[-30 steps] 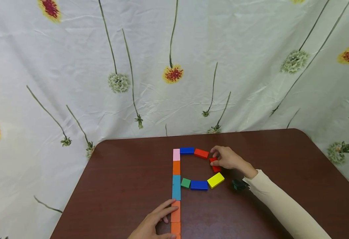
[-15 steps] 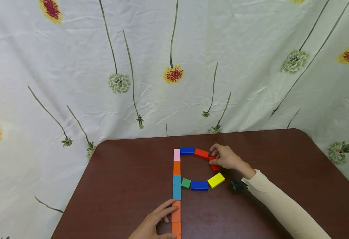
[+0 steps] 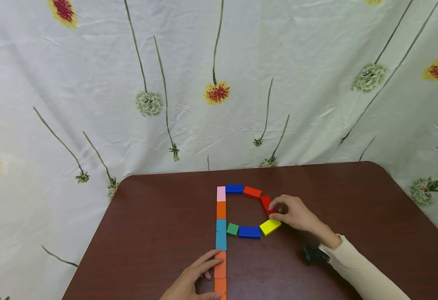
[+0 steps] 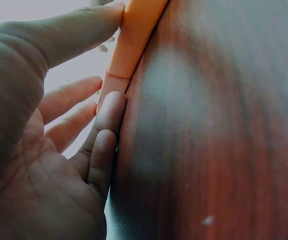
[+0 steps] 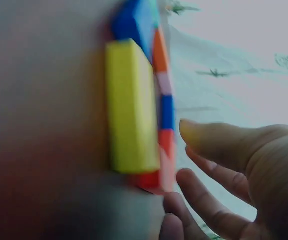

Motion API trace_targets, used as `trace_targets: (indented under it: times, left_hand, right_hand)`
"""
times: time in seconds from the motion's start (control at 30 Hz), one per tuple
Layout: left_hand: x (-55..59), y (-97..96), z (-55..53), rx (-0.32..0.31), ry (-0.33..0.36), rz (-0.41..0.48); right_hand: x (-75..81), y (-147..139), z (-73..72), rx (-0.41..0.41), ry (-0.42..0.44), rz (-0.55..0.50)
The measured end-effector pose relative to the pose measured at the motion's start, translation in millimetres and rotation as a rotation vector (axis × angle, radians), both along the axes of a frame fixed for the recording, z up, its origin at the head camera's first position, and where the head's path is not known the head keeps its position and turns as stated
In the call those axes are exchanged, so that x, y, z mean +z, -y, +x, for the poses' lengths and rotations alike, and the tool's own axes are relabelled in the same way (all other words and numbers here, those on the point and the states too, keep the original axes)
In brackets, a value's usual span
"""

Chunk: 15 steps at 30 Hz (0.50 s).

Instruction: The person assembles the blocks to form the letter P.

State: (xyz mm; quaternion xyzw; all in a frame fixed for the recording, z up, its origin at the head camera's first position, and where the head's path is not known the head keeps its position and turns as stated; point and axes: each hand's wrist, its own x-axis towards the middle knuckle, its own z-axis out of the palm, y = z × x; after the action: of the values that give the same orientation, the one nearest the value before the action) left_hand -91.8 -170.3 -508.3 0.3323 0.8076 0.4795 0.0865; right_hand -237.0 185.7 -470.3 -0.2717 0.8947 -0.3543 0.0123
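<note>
Coloured blocks form a P-like outline in the head view. Its loop has a far blue block, a first red block, a slanted red block, a yellow block, a near blue block and a green block. My right hand hovers at the slanted red and yellow blocks; in the right wrist view its thumb and fingers are spread, gripping nothing. My left hand rests its extended fingers and thumb along the near orange blocks.
A pink block, an orange block and a light blue block continue the straight column. Everything lies on a dark brown table. A flower-printed cloth hangs behind its far edge.
The slanted red block has shifted slightly left and now meets the first red block's end. My right hand has released it and moved nearer, towards the yellow block. My left hand stays put.
</note>
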Motion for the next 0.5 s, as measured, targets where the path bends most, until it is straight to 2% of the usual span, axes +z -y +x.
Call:
trace_targets:
  times: [0.13,0.2,0.33,0.5]
  left_hand:
    - [1.2,1.3,-0.6,0.003,0.035,-0.016]
    - [0.6,1.7,-0.5,0.003,0.029,-0.019]
    - [0.3,2.2,0.1,0.005,0.023,-0.016]
    - [3.0,2.0,0.0,0.012,0.067,-0.022]
  right_hand:
    - [-12.4,1.2,19.5,0.004,-0.027,-0.034]
    - [-15.6,3.0,25.0,-0.010,-0.029,-0.047]
    - [-17.0,5.8,27.0,-0.047,-0.029,-0.066]
    - [-17.7,7.8,25.4,-0.093,-0.022,-0.076]
